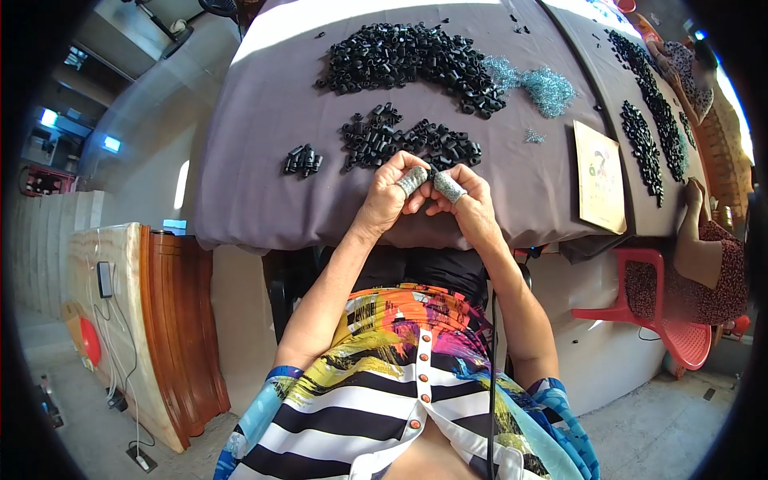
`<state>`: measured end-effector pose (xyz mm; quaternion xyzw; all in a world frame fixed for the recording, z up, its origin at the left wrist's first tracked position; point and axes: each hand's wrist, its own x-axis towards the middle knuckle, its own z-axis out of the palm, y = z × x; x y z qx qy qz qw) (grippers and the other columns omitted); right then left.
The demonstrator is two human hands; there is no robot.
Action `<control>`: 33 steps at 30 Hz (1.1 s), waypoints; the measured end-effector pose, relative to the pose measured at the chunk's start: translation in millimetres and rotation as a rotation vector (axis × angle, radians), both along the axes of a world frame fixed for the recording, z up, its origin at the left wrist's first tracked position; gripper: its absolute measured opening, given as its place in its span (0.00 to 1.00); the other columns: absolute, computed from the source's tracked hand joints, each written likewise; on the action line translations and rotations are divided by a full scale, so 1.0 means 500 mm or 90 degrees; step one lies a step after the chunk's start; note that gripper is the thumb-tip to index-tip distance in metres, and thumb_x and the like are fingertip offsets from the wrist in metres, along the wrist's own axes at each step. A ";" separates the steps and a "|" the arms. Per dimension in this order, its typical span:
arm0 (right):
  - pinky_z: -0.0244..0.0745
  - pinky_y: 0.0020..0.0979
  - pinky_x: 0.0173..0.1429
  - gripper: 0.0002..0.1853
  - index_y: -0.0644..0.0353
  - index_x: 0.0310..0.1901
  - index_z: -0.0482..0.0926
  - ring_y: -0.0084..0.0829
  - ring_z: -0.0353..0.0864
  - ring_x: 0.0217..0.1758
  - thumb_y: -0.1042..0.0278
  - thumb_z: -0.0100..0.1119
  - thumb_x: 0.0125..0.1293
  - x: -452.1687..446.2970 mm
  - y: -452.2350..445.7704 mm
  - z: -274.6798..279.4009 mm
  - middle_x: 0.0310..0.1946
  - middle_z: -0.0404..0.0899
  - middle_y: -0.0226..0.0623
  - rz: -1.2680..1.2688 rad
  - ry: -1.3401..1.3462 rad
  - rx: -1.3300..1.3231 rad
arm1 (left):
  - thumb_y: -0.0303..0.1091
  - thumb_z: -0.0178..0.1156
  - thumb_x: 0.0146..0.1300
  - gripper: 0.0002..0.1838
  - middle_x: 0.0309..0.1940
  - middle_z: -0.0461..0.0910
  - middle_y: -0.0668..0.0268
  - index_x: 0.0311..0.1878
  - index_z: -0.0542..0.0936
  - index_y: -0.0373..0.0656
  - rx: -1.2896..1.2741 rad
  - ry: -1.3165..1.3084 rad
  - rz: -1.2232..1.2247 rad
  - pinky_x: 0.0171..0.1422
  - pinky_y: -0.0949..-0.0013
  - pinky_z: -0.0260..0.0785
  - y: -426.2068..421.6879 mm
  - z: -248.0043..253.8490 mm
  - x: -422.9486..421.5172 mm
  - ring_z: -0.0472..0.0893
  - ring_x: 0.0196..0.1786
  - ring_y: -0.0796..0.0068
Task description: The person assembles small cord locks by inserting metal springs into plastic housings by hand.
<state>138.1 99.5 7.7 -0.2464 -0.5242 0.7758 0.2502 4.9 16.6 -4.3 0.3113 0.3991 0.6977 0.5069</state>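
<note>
Head view: one small black piece (432, 171), mostly hidden by fingers, set between the left hand (388, 196) and the right hand (474, 202). Both hands: fingertips drawn together, pinched on that piece from either side (each thumb wears a grey wrap (412, 182)). Handling, by judgement: light, fairly stiff, probably smooth, apt to roll or slip; best taken by its outer sides, between thumb and fingertip. Loose black pieces (372, 144), short and tube-like: just beyond both hands. Small cluster (302, 162): left of the left hand, apart. Large heap (392, 60): farther beyond both hands. Silvery wire bits (548, 92): beyond and right of the right hand. Booklet (598, 180): right of the right hand, flat on the cloth-covered bench (256, 152).
</note>
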 end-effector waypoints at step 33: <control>0.70 0.21 0.26 0.08 0.65 0.32 0.71 0.24 0.76 0.21 0.69 0.51 0.64 0.000 0.002 -0.012 0.24 0.75 0.34 -0.011 0.014 0.019 | 0.24 0.47 0.65 0.05 0.21 0.72 0.71 0.39 0.72 0.42 -0.020 0.071 0.027 0.18 0.85 0.56 -0.004 0.007 0.006 0.64 0.16 0.90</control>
